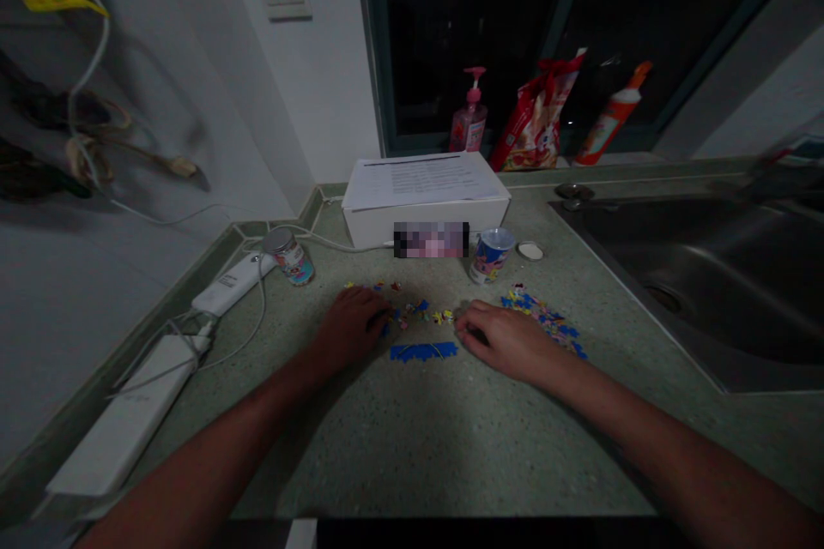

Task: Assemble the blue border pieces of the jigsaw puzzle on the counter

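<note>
Small jigsaw puzzle pieces (423,311) lie scattered on the counter between my hands. Nearer to me is a blue strip of joined puzzle pieces (423,352). My left hand (353,326) rests at the left end of the scattered pieces, its fingers curled down; whatever they hold is hidden. At the right end, my right hand (505,336) has its thumb and fingers bent together by a few yellow pieces, and I cannot make out what is in them. Beyond that hand spreads a pile of mostly blue pieces (547,319).
An open blue can (492,256) stands behind the pieces, with a round lid (530,251) beside it. Another can (291,257) is at left, near white power strips (138,412) and cables. A white box (425,189) stands at the back. The sink (727,274) is at right.
</note>
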`<state>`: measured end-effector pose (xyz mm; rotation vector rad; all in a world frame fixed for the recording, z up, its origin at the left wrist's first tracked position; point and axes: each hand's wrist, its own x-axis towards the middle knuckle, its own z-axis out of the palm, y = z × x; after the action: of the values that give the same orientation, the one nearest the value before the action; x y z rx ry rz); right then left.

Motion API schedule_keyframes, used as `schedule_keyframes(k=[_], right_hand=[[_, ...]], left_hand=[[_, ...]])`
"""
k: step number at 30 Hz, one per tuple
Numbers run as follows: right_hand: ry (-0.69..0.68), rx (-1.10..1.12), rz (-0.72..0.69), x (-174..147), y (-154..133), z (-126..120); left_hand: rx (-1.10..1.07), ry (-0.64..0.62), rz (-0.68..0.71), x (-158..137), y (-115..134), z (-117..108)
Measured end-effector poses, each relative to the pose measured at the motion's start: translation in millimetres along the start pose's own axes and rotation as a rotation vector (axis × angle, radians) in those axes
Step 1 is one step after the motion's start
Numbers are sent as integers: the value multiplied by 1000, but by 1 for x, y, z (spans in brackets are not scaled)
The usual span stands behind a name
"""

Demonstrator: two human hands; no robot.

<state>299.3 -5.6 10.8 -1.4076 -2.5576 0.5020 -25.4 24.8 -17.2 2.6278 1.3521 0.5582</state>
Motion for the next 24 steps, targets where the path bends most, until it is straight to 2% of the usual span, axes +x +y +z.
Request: schedule_keyframes(k=[12, 24], right_hand=[[56, -8, -60, -1, 2, 2], [132, 5, -131, 0, 3, 4]], left_hand=[[-21, -14, 30, -2, 8, -3], [-42, -24, 47, -4, 6, 0]])
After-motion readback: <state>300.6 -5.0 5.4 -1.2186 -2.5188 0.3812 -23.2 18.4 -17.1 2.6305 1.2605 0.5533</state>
